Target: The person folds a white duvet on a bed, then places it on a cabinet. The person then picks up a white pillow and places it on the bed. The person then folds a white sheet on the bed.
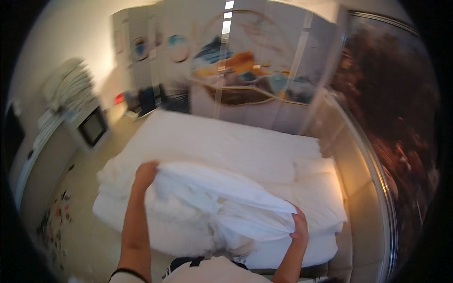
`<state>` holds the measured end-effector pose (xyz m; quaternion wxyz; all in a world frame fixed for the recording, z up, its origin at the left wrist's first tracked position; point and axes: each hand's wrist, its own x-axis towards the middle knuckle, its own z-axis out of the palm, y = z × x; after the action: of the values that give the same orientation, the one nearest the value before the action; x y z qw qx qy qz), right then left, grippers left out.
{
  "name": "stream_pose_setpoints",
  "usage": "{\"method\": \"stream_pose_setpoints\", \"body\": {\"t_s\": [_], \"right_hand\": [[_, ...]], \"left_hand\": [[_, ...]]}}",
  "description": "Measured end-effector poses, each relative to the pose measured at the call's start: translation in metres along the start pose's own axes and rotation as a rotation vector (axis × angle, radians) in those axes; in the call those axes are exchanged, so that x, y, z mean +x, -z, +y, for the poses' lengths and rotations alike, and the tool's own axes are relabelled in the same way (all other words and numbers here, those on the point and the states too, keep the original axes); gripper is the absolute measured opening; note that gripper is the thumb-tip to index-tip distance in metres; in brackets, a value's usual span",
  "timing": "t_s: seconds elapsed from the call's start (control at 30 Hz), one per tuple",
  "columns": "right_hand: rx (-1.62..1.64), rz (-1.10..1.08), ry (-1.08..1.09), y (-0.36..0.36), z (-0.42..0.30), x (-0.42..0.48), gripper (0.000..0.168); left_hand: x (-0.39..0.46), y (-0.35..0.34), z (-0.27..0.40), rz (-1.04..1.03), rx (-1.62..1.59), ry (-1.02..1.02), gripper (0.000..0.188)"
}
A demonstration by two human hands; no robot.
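A white cloth, perhaps a pillowcase or cover (226,184), is stretched between my hands above a bed. My left hand (146,175) grips its far left corner. At the right, my right hand (299,223) clutches the gathered right end. The cloth hangs in folds toward my body, its lower part blurred. Beneath and beyond it lies white bedding (226,141) spread over the bed, with a white pillow (315,169) near the headboard side.
A padded beige headboard (357,198) runs along the right. Decorated wardrobe doors (247,70) stand beyond the bed. At the left are a long shelf or desk (46,134), a small cabinet (92,126) with a pile of folded white textiles (70,86) on top, and small dark and red bits on the floor (85,198).
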<state>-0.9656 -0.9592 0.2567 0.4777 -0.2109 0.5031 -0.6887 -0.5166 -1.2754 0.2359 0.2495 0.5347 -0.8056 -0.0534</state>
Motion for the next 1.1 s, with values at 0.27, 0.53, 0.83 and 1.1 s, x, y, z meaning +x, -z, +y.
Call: {"method": "stream_pose_setpoints", "body": {"t_s": [0.27, 0.53, 0.83, 1.1], "right_hand": [[-0.429, 0.503, 0.203, 0.023, 0.013, -0.003, 0.043], [-0.912, -0.104, 0.253, -0.102, 0.103, -0.015, 0.054], [-1.449, 0.54, 0.176, -0.074, 0.093, -0.055, 0.027], [-1.426, 0.507, 0.209, -0.052, 0.118, -0.051, 0.025]], "left_hand": [[-0.034, -0.042, 0.055, -0.834, -0.732, 0.263, 0.019], [-0.036, -0.058, 0.182, -1.133, -1.485, 0.222, 0.017], [-0.038, -0.025, 0.154, -0.896, -1.086, 0.078, 0.018], [-0.047, -0.056, 0.116, -0.68, -1.01, 0.031, 0.019]]}}
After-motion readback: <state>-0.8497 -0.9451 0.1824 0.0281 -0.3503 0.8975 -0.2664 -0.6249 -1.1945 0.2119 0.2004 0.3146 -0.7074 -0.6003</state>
